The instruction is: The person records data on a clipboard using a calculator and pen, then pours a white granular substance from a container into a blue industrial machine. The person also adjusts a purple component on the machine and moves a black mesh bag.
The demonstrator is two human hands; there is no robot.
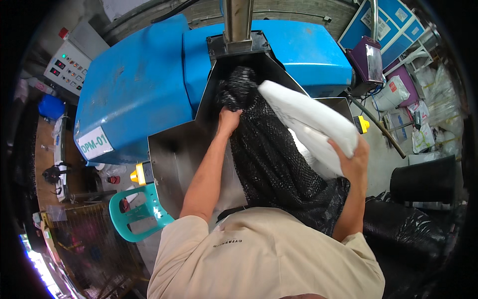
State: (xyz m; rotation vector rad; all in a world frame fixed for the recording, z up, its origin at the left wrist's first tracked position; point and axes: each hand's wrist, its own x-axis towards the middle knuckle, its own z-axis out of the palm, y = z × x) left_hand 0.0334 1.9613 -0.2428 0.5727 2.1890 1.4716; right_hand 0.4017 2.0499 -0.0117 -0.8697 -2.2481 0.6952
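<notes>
My left hand (230,121) is closed on a bunched part of a long sheet of black bubble wrap (269,149). The wrap's crumpled top lies at the narrow far end of a metal hopper (174,157), and its lower part hangs toward my right forearm and shirt. With my right hand (352,157) I grip the near end of a white folded sheet (311,122), perhaps foam. This white sheet slants up to the left, its far end beside the black wrap. A second white layer shows beneath it.
A blue machine (134,74) stands behind the hopper, with a metal post (237,22) rising at its middle. Yellow-topped switches (143,174) sit at the hopper's sides. A green plastic chair (132,214) is at the left, a black bin (423,180) at the right.
</notes>
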